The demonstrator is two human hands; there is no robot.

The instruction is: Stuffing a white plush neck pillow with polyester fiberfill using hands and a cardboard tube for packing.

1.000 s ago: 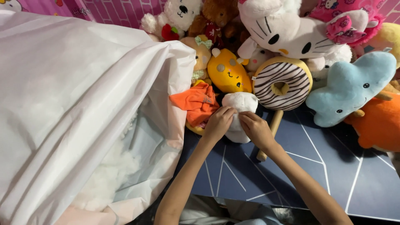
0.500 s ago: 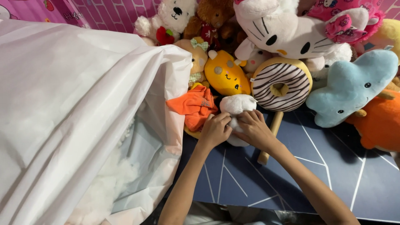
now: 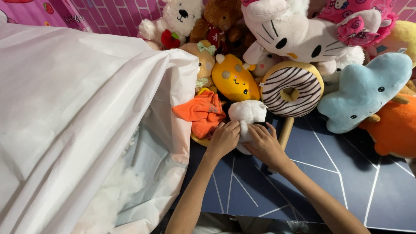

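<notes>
1. Gripping from both sides, the left hand and the right hand close on a small white plush toy with a rounded fluffy body, which sits at the front edge of the toy pile, on the dark blue floor mat with thin white lines.
2. The left hand's fingers curl over the toy's left flank and press into the fur; the right hand's fingers are spread around its lower right side. Both palms bear inward, so the soft body is squeezed between them rather than pinched by fingertips, a hold that suits something so yielding.
3. Just left of the toy, touching the left hand, lies a crumpled orange cloth piece.
4. Behind it lean a yellow egg-shaped plush with a sleepy face and a round doughnut cushion striped brown and white, both crowding the white toy's back.
5. A pale wooden stick runs down from under the doughnut, close beside the right hand.
6. To the right rest a light blue whale-like plush and an orange plush, apart from the hands.
7. A big white plastic bag fills the left side, its mouth open toward the hands, with white stuffing fluff inside.
</notes>
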